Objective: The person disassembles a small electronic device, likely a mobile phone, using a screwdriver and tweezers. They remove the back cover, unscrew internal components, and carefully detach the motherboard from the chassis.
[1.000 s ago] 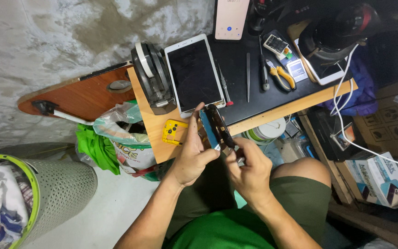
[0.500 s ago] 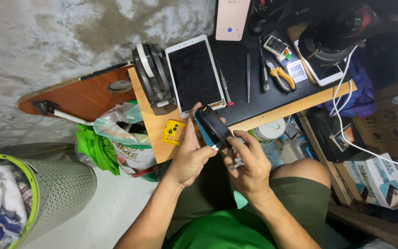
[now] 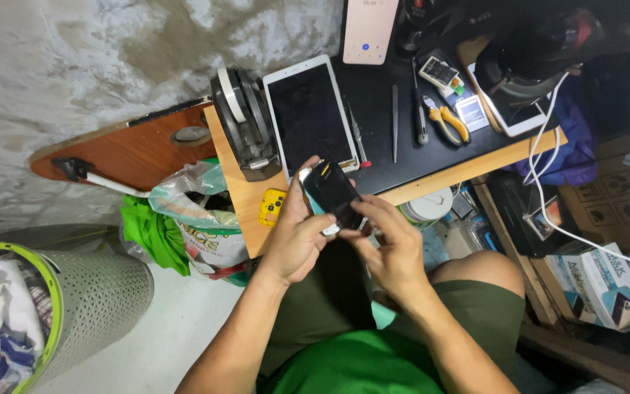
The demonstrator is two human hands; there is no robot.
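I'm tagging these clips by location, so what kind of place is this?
Most likely a small phone repair bench, perhaps at home. The left hand and right hand hold a dark phone over a desk bearing a tablet, tweezers and pliers.

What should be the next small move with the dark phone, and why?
Probably keep the left hand steady under the dark phone while the right hand works along its lower edge. Both hands hold it above the lap, off the desk, so a slip could drop it.
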